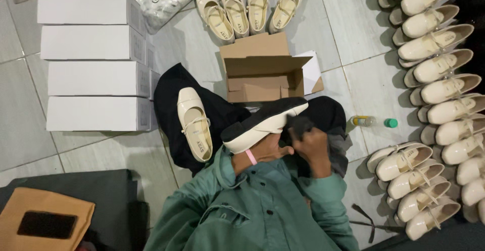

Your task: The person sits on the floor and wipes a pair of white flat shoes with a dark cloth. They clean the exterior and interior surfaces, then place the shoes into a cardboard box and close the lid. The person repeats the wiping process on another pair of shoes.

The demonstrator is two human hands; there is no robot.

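Head view: left hand (pixel 262 152) grips the cream shoe (pixel 265 124), toe pointing up-right, while right hand (pixel 313 147) pinches a dark cloth (pixel 300 126).

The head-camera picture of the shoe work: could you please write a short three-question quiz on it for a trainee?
1. True or false: the left hand holds the cream shoe sole-up.
2. What does the right hand press on that shoe: A a dark cloth, B a brush, C a sponge?
3. How many white boxes are stacked in a row on the floor?

Key: 1 true; 2 A; 3 four. A second cream shoe lies on the lap, before the open cardboard box.
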